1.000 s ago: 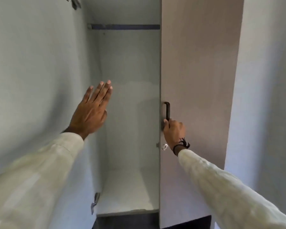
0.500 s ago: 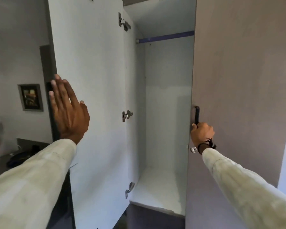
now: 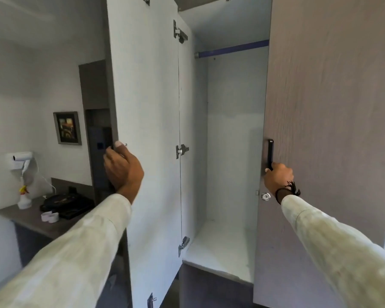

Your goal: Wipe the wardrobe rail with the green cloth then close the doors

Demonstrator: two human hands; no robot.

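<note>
The wardrobe stands open in front of me, its white inside empty. A dark blue rail [image 3: 231, 49] runs across the top of it. The left door [image 3: 149, 121] is swung wide open, white inner face toward me. My left hand [image 3: 122, 170] grips its outer edge, fingers wrapped behind it. The right door [image 3: 329, 107], grey wood grain, is nearly shut. My right hand [image 3: 278, 176] holds the lower end of its black handle [image 3: 270, 154]. No green cloth is in view.
A dark counter [image 3: 38, 221] at the left carries a white spray bottle [image 3: 23, 196], a black tray [image 3: 69, 205] and small white items. A wall hair dryer [image 3: 20, 158] and a framed picture [image 3: 67, 128] hang above it. A lock [image 3: 265, 196] sits under the handle.
My left hand has gone from flat and open against the left door's inner face to gripping its outer edge. The view has swung left. My right hand stays on the handle.
</note>
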